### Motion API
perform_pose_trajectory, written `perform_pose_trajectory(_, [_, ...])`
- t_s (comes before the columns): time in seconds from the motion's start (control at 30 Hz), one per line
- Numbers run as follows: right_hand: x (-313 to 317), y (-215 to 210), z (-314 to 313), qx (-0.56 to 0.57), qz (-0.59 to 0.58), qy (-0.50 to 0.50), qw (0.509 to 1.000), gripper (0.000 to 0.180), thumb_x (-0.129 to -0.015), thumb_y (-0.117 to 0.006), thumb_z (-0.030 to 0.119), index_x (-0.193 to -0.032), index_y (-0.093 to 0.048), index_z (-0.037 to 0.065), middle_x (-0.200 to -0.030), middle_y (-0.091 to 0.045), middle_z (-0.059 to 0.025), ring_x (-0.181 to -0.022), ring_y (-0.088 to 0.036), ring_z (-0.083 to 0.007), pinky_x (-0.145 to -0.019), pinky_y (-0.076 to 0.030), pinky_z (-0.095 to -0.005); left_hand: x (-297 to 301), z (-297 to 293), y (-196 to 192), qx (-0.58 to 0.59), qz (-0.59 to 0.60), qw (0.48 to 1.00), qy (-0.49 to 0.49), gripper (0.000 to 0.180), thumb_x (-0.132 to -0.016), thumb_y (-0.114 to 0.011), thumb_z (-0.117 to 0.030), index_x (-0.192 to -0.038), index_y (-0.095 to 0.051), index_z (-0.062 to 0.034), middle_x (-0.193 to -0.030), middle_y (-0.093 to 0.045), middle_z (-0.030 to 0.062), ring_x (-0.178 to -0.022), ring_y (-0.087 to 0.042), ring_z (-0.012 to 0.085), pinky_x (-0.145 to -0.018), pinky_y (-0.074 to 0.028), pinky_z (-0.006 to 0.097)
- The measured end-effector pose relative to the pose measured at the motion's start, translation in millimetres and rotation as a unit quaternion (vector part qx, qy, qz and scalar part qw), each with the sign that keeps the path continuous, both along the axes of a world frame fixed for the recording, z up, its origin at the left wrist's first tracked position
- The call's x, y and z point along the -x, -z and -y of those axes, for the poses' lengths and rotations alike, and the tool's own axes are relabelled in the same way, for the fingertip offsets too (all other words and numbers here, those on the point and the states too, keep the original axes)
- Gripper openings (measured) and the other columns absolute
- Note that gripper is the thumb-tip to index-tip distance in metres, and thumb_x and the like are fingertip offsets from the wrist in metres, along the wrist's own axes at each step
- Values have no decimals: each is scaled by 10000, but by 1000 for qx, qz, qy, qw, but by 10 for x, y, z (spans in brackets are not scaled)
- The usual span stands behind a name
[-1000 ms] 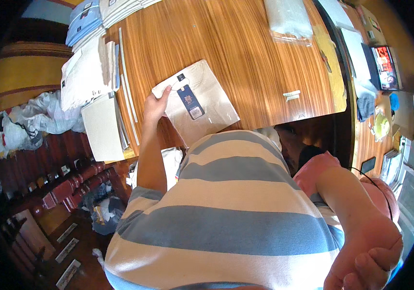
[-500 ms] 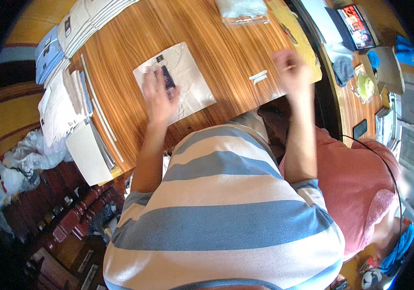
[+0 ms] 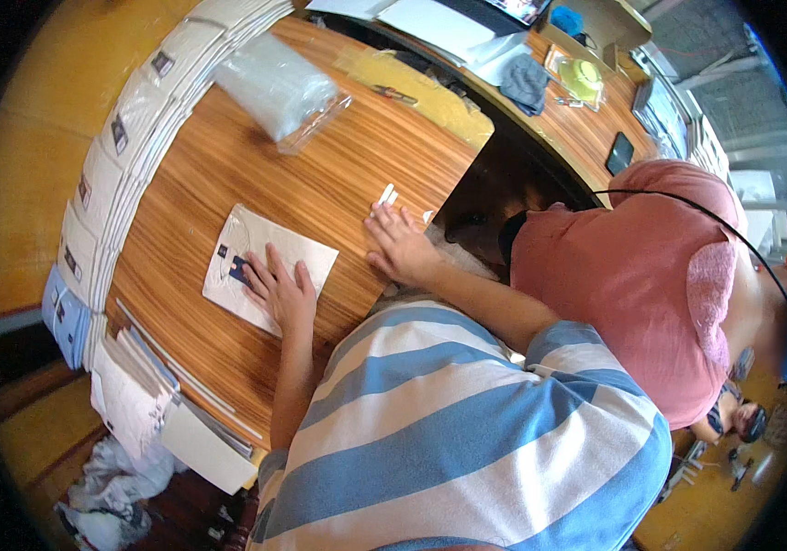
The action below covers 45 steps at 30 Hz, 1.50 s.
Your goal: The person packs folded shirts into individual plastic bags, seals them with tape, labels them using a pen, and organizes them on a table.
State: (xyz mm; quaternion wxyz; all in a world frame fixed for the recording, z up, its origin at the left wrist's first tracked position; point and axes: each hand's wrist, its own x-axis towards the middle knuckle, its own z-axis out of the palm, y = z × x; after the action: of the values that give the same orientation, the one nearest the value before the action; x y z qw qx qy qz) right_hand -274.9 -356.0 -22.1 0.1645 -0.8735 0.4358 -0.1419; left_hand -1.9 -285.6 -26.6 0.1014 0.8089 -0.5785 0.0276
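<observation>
A folded pale garment (image 3: 306, 250), apparently in a clear bag, lies on the wooden table (image 3: 228, 151). It bears a dark hang tag (image 3: 237, 268) and a small dark label (image 3: 222, 250). My left hand (image 3: 281, 292) rests flat on the garment with its fingers spread, their tips by the tag. To the right, my right hand (image 3: 404, 246) is laid palm down at the table edge, fingers apart. Its fingertips are at small white strips (image 3: 386, 196). Neither hand grips anything.
Stacks of folded garments (image 3: 90, 193) line the far left edge. A pile of clear plastic bags (image 3: 279, 87) sits at the back, left of a yellow sheet (image 3: 439, 110) with a cutter (image 3: 395, 94) on it. A person in a pink top (image 3: 623, 275) is close at my right.
The view has swung to the right. My right hand has come down from the air near the yellow sheet onto the table by the white strips. The left hand stays on the garment.
</observation>
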Motion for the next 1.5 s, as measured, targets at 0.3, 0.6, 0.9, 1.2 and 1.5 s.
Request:
perform_pose_trajectory(0.3, [-168,-25,57,25,12,26,999,672,-1031,-586,373,-1544,-430,-34,-1676,-308,-258,-1548,-325,-403,-1283,-255,-506,-22,102,-12,28,19,999,31,701,-1042,-535,-495,-1647,-369,-184,-1724,-246,210,-1582,-219,423,-1254,-131,626])
perform_pose_trajectory(0.6, [-421,76,-753,16,-12,147,989,752,-1008,-592,396,-1548,-401,-91,-1659,-337,-264,-1555,-318,-389,-1278,-264,-489,-130,242,-12,20,52,992,114,677,-1052,-523,-517,-1636,-381,-206,-1714,-272,196,-1566,-262,411,-1223,-232,643])
perform_pose_trajectory(0.9, [-251,-61,-1436,-101,-15,111,989,594,-971,-594,274,-1514,-523,44,-1685,-348,-153,-1507,-421,-303,-1173,-413,-515,-314,604,60,-1,57,982,179,682,-1068,-453,-578,-1647,-370,-227,-1737,-231,165,-1581,-230,400,-1231,-215,635])
perform_pose_trajectory(1.2, [401,-374,-2349,-240,142,272,921,661,-954,-607,680,-1181,-748,76,-953,-766,-185,-925,-728,-413,-822,-567,-526,-194,725,25,-62,47,989,128,685,-1079,-423,-570,-1664,-311,-232,-1748,-184,164,-1599,-165,403,-1260,-116,625])
perform_pose_trajectory(1.5, [1505,761,-3010,-465,163,265,829,754,-934,-592,706,-1317,-715,69,-1135,-770,-195,-1036,-728,-370,-915,-573,-476,789,377,133,13,12,926,378,842,-1013,-614,-483,-1642,-291,-27,-1715,-156,306,-1581,-157,487,-1274,-127,595])
